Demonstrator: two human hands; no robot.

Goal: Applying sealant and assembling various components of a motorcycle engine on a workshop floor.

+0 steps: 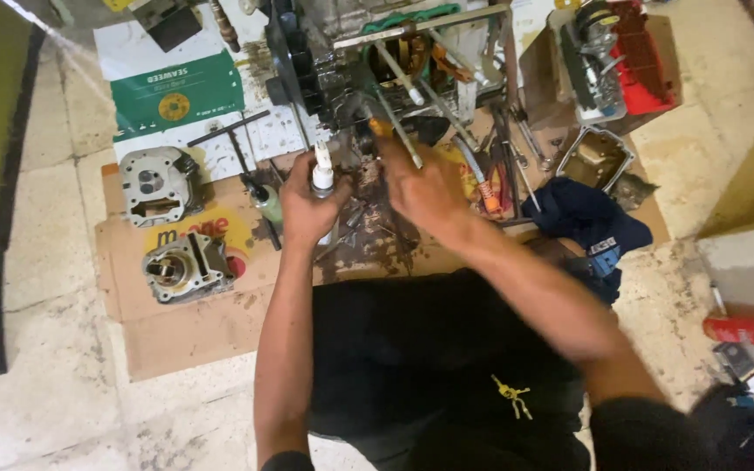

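Observation:
My left hand (307, 205) grips a small white squeeze bottle (322, 174) with its nozzle pointing up. My right hand (425, 187) is blurred, fingers reaching toward the dark engine block (342, 70) with long studs (399, 122); something small and orange (380, 127) sits at its fingertips, but I cannot tell whether it is held. Both hands hover over greasy cardboard (185, 331) on the floor.
Two metal cylinder parts (157, 181) (187, 266) lie at left on the cardboard. A T-handle wrench (233, 139), screwdrivers (482, 179), a dark blue rag (582, 218), a metal cover (597, 157), a red-and-grey part (621, 57) and a red can (748, 330) surround the block.

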